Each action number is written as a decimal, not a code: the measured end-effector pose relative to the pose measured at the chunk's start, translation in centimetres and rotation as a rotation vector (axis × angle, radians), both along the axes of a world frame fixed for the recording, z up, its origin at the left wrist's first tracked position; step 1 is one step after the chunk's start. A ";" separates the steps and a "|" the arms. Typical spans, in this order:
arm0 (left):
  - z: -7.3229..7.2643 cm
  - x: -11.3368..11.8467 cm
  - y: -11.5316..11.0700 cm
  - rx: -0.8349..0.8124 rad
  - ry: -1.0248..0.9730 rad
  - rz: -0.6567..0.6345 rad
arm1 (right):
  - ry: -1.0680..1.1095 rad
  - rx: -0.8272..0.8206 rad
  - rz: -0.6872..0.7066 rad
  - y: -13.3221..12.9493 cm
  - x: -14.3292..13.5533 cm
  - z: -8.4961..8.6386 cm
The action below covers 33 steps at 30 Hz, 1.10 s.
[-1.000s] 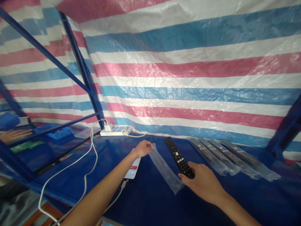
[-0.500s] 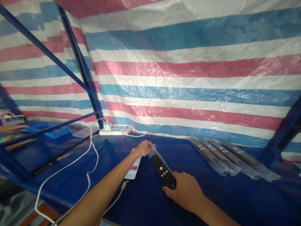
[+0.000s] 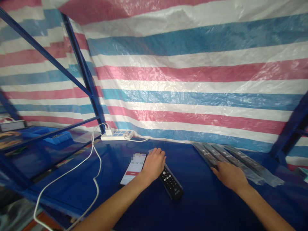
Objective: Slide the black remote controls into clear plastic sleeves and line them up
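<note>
A black remote control (image 3: 172,183) in a clear plastic bag lies slanted on the blue table. My left hand (image 3: 155,163) is closed over its far half, hiding the upper buttons. To the right, several bagged remote controls (image 3: 247,158) lie side by side. My right hand (image 3: 229,175) is on the near end of the leftmost ones, thumb at the left edge and fingers curled over the plastic; the fingertips are partly hidden. Just left of my left hand lies a phone (image 3: 133,166) with a timer on its lit screen.
A white power strip (image 3: 117,135) with a plugged-in charger stands at the back, and its white cable (image 3: 98,157) loops down the left side. Blue frame bars (image 3: 83,67) rise at left. Beyond them are blue trays (image 3: 57,137) and another person's blurred hands (image 3: 11,139).
My right hand has left the single remote control and moved right to the bagged ones. My left hand has shifted from the bag's far end down onto the remote, which now lies slightly nearer.
</note>
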<state>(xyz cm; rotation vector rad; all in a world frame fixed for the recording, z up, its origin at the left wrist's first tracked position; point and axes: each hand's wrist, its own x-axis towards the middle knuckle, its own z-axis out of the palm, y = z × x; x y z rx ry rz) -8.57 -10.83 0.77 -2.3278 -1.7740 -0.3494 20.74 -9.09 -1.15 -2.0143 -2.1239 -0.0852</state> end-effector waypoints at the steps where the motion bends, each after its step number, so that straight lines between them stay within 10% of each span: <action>1: -0.2 0.8 -0.5 -0.006 0.000 -0.039 | -0.065 -0.063 0.003 -0.1 -0.4 0.0; 8: -0.3 4.2 -1.2 -0.104 -0.054 -0.149 | -0.106 -0.204 0.191 -2.4 -3.5 0.8; 18: -0.6 5.0 5.1 -0.248 -0.170 0.049 | 0.253 -0.226 0.580 -5.3 -6.3 0.0; 33: -1.5 4.9 8.3 -0.217 -0.223 0.093 | 0.390 -0.001 0.441 -3.1 -3.1 0.2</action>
